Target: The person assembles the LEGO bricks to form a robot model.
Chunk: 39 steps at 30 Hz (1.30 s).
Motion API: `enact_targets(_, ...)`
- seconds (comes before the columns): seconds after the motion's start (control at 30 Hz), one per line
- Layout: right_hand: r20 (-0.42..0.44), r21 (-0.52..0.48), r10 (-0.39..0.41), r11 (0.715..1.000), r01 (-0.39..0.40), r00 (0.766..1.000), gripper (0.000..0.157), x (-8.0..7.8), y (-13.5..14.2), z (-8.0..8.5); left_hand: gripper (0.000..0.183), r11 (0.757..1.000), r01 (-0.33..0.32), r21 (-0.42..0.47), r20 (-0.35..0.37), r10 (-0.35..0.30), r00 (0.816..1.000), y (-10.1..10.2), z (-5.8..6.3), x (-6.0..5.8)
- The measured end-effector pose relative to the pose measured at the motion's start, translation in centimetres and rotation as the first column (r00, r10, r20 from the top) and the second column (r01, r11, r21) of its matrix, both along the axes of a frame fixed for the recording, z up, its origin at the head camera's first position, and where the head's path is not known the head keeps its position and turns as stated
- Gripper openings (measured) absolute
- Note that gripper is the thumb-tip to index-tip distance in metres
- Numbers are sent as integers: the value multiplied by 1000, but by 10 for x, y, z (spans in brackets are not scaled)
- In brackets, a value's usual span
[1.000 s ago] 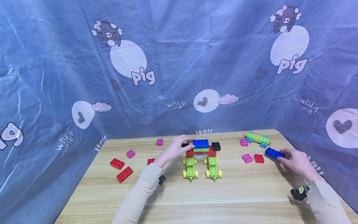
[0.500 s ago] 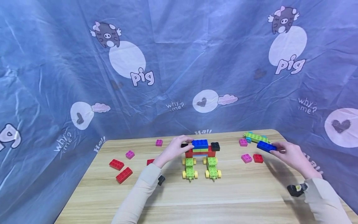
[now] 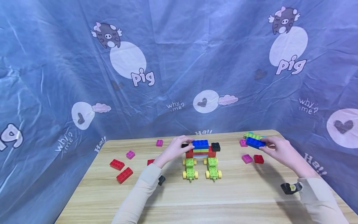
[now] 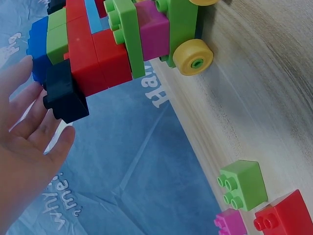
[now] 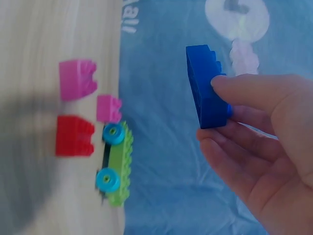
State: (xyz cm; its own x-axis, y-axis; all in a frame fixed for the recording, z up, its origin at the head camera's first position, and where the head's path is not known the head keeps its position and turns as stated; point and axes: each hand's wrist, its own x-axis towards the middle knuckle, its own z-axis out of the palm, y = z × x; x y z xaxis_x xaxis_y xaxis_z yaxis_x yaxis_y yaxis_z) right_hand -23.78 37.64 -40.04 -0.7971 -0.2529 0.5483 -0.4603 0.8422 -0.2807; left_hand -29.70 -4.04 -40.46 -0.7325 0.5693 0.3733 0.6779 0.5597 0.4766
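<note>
My right hand (image 3: 283,153) pinches one end of a blue oblong plastic brick (image 3: 254,142), underside free; my spread left hand (image 3: 175,150) perhaps steadies a multicoloured plastic-brick structure (image 3: 204,152).

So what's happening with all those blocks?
A person's left hand holds one end of the blue brick on top of a colorful build with yellow wheels. The right hand pinches another blue brick up in the air, apart from the build. A green wheeled base and loose red and pink bricks lie around on the table.
</note>
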Motion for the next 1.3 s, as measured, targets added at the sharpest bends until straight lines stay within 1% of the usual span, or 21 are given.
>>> enact_targets(0.13,-12,26,-8,1000,8,1000,30,3,-11,6,32,1000,5,1,18,-5,1000,1,0,1)
enact_targets(0.23,-27,21,18,1000,-18,999,30,3,-22,11,33,1000,1,12,39,-2,999,1,0,1)
enact_targets(0.3,-22,0,44,999,-44,999,30,2,-30,13,33,1000,-4,14,43,3,999,0,0,0)
enact_targets(0.47,4,-43,102,994,-101,995,30,1,-46,19,34,1000,-5,7,21,5,1000,-1,0,-1)
enact_targets(0.57,-1,-34,129,991,-129,992,30,1,-54,22,34,1000,3,11,19,-3,1000,-1,-1,-1)
enact_targets(0.8,1,2,138,990,-138,990,34,-4,-71,27,34,1000,4,20,24,-4,1000,-2,-1,-1)
enact_targets(0.93,1,9,145,989,-145,989,34,-8,-80,28,35,1000,-1,15,25,1,1000,-2,-1,-2)
enact_targets(1.0,8,-4,162,987,-162,987,33,-10,-85,29,35,1000,0,14,29,-1,1000,-2,-1,-2)
enact_targets(1.17,43,-71,227,972,-224,973,31,-13,-94,31,35,1000,7,19,41,-8,999,-2,0,-1)
enact_targets(1.3,53,-87,249,966,-244,967,30,-14,-102,34,34,1000,6,21,45,-7,999,-1,1,0)
